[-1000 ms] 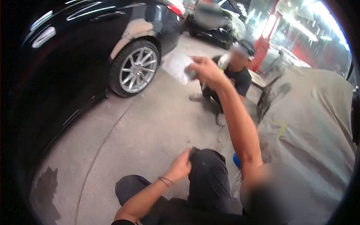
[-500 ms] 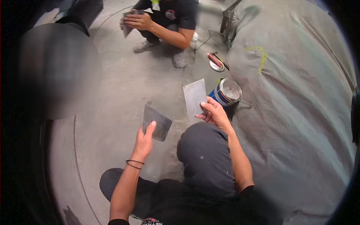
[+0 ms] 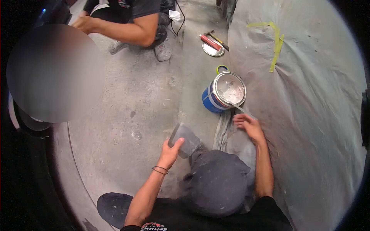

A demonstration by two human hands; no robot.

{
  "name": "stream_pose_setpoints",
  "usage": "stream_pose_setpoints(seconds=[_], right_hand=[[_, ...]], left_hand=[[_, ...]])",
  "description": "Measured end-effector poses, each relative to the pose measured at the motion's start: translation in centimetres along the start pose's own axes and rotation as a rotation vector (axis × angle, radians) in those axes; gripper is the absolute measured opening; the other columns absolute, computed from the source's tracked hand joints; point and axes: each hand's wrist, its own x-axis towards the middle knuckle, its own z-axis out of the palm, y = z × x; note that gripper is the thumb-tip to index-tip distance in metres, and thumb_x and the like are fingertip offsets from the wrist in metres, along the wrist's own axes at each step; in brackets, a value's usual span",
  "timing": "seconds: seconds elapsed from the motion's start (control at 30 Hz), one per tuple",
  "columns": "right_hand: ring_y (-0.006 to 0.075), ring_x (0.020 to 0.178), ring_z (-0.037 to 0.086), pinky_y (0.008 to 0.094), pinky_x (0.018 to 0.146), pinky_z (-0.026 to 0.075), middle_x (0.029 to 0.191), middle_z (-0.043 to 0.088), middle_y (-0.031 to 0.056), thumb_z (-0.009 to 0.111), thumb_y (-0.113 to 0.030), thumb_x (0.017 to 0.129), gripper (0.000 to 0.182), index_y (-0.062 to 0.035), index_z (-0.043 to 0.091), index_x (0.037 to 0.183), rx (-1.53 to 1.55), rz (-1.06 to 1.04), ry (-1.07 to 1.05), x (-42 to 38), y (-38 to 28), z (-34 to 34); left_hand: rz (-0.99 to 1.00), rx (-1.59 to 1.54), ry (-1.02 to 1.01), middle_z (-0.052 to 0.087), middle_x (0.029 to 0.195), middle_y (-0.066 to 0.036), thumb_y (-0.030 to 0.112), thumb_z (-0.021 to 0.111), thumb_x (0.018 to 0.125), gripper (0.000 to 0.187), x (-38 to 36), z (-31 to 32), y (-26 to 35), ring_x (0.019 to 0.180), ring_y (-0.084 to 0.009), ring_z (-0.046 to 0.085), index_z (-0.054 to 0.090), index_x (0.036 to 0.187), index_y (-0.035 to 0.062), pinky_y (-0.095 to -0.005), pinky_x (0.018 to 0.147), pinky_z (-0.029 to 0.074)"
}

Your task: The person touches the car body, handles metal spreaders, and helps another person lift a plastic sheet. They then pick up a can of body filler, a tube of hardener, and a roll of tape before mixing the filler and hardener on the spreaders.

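My left hand grips a grey flat plate, thumb on top, in front of my raised knee. The plate looks blurred, and I cannot tell whether it is one piece or two stacked. My right hand holds nothing that I can see; its fingers are bent but apart, just below the open can. Pale material lies inside the can, and a thin stick slants out over its rim towards my right hand. Whether the fingertips touch the stick is unclear.
A co-worker crouches at the upper left. A red tube lies on a round lid beside a hammer. Draped sheeting with yellow tape rises on the right. A green-blue tape roll sits behind the can.
My right hand no longer holds its plate and has moved down and right, near the can. My left hand has shifted right with its plate. The view has turned.
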Motion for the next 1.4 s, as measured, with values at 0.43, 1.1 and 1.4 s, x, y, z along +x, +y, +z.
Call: stream_pose_setpoints(seconds=[0.43,1.1,1.4], right_hand=[[0.0200,0.116,0.066,0.0341,0.096,0.056,0.134,0.065,0.0061,0.061,-0.028,0.103,0.047,-0.0075,0.055,0.145,0.760,0.036,0.555,15.3,13.7,2.5],[0.0184,0.110,0.065,0.0345,0.096,0.052,0.133,0.064,0.0094,0.060,-0.036,0.106,0.051,-0.0033,0.054,0.144,0.431,0.327,0.019,10.6,4.4,12.6],[0.0094,0.093,0.066,0.0270,0.086,0.052,0.102,0.074,0.0024,0.076,-0.024,0.098,0.036,-0.0001,0.071,0.124,0.414,-0.191,-0.322,5.6,-8.4,19.1]], left_hand=[[-0.364,-0.733,0.082,0.069,0.125,-0.014,0.028,0.070,0.095,0.050,7.4,3.0,-0.3,0.116,-0.0277,0.068,0.060,0.134,-0.0021,-0.0438,0.102,0.053],[0.150,-0.641,0.087,0.059,0.142,-0.010,0.031,0.076,0.096,0.062,10.6,2.1,10.4,0.131,-0.0271,0.058,0.050,0.146,0.0042,-0.0463,0.114,0.046],[0.433,-0.438,0.221,0.069,0.125,-0.004,0.029,0.082,0.094,0.050,1.0,0.4,11.4,0.112,-0.0170,0.065,0.063,0.135,0.0064,-0.0350,0.097,0.052]])
